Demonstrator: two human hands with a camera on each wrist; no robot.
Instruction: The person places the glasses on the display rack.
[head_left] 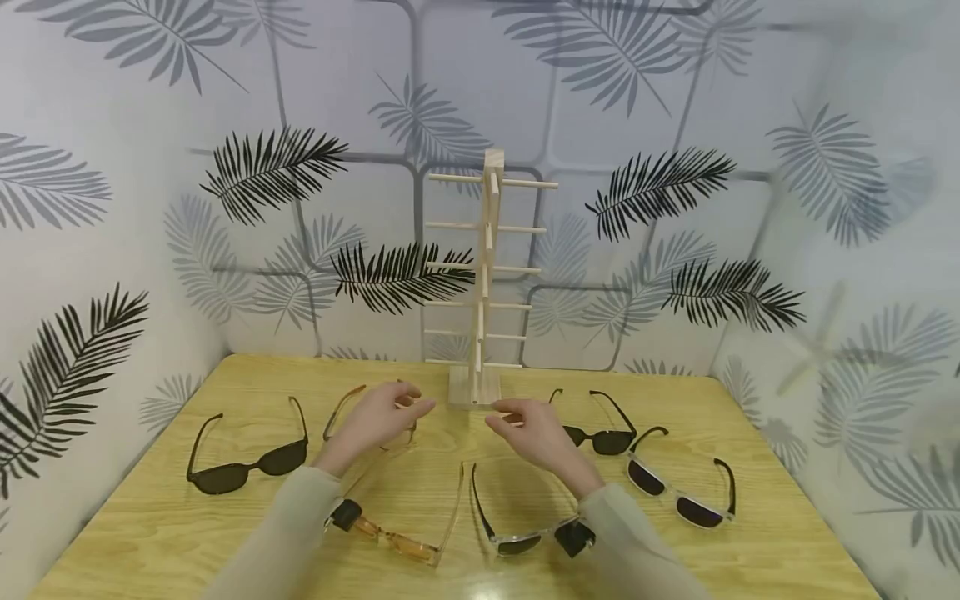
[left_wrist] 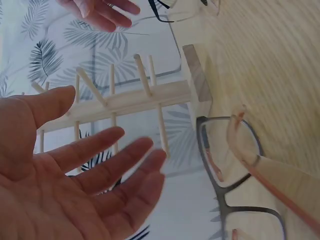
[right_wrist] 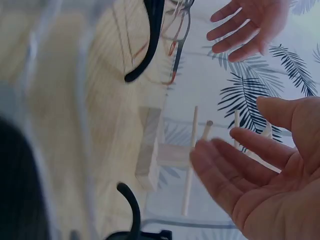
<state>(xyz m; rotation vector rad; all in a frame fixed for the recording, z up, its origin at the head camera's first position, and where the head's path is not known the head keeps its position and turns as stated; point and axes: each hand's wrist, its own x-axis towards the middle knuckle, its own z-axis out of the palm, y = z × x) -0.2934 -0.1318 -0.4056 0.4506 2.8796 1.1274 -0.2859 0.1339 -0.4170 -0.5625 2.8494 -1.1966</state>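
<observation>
Left hand open, fingers loosely bent, thumb clear, nothing in the grip; right hand matches it, relaxed and holding nothing. Between and beyond them on the counter is the wooden stand: base at two o'clock from the left hand, ten from the right, touched by neither. Its long axis runs upright, top at twelve, pegs out to three and nine. Brown-tipped glasses lie just under the left hand, partly hidden, a temple aimed at one o'clock. Black sunglasses sit at three o'clock from the right hand, temples towards eleven. Clear-framed sunglasses are near six, the visible temple pointing between eleven and twelve!
</observation>
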